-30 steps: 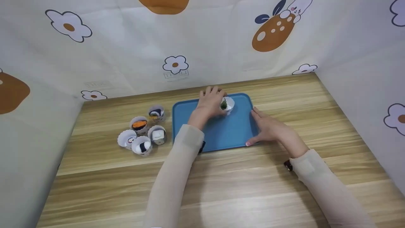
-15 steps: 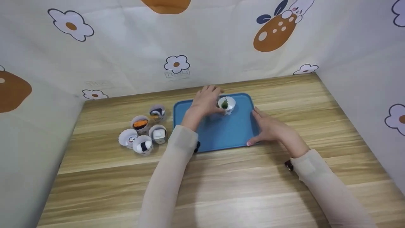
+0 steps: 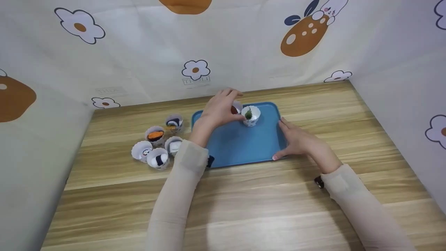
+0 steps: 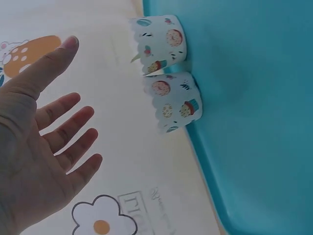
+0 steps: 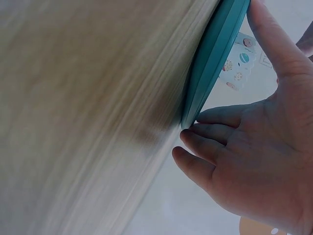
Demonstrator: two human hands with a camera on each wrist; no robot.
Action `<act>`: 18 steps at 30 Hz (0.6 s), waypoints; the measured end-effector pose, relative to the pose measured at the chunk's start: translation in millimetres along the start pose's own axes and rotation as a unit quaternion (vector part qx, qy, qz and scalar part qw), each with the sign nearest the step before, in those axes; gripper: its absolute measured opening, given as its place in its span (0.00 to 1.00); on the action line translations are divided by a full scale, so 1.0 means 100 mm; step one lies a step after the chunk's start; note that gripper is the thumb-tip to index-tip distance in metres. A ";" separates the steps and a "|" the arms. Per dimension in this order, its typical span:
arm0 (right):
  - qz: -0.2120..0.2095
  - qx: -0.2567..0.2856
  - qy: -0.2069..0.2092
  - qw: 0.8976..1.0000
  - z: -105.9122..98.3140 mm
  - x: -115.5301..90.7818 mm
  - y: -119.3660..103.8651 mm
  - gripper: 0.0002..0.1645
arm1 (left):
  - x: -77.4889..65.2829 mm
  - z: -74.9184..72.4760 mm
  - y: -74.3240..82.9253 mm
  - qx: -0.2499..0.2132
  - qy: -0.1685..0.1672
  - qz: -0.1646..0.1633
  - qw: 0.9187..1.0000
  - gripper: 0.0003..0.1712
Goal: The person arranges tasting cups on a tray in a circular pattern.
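A blue tray (image 3: 247,146) lies on the wooden table. At its back stand two paper cups side by side: one holds a green leaf-shaped piece (image 3: 248,114), the other cup (image 3: 238,105) shows something dark red and is partly hidden behind my left hand (image 3: 218,111). In the left wrist view the fingers of that hand are spread, apart from both printed cups (image 4: 175,103). My right hand (image 3: 295,140) touches the tray's right side with its fingers, the thumb at the near right corner. The right wrist view shows the fingertips against the tray's rim (image 5: 215,63).
Left of the tray several paper cups cluster on the table: one with an orange-topped sushi piece (image 3: 155,135), one with a white-and-black piece (image 3: 159,159), one with a dark piece (image 3: 174,122). A patterned cloth (image 3: 146,52) rises behind the table and at both sides.
My left hand has let go of the dark-red cup's neighbourhood and drawn left, uncovering more of the leaf cup and part of the second cup. My right hand has stayed at the tray.
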State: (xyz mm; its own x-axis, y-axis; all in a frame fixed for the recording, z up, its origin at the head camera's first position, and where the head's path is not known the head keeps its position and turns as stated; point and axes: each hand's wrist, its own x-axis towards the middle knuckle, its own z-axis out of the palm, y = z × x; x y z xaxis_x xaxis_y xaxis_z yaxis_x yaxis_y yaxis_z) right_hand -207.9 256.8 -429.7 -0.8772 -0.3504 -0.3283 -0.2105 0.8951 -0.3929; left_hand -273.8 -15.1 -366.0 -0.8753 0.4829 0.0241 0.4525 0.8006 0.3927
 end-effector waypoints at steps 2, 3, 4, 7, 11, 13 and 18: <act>-0.004 -0.002 0.002 1.000 0.00 0.00 0.00 0.83 | -0.04 -0.04 0.00 -0.006 0.007 0.004 1.000 0.43; -0.004 -0.003 0.002 1.000 0.00 0.00 -0.01 0.83 | -0.06 -0.06 0.00 -0.009 0.010 0.005 1.000 0.43; -0.004 -0.003 0.003 1.000 0.00 0.00 -0.01 0.83 | -0.08 -0.09 0.00 -0.011 0.012 0.006 1.000 0.43; -0.004 -0.002 0.005 1.000 0.01 0.00 -0.01 0.83 | -0.13 -0.16 0.00 -0.018 0.016 0.005 1.000 0.43; -0.001 -0.001 0.002 1.000 0.01 0.00 -0.01 0.83 | -0.23 -0.25 0.00 -0.032 0.022 -0.002 0.999 0.44; 0.001 0.000 0.000 1.000 0.01 0.00 0.00 0.83 | -0.28 -0.30 -0.01 -0.042 0.025 -0.002 0.999 0.44; 0.010 0.005 -0.005 1.000 0.00 0.00 -0.01 0.84 | -0.41 -0.41 -0.03 -0.080 0.037 0.002 0.996 0.45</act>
State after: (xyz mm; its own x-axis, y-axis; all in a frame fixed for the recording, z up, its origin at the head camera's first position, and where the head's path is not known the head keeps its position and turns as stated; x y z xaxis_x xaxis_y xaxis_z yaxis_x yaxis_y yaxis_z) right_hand -207.5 255.9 -429.1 -0.8770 -0.3348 -0.3448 -0.1885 0.8996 -0.3941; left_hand -246.6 -51.9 -331.1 -0.8868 0.4531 0.0911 0.4276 0.7296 0.5337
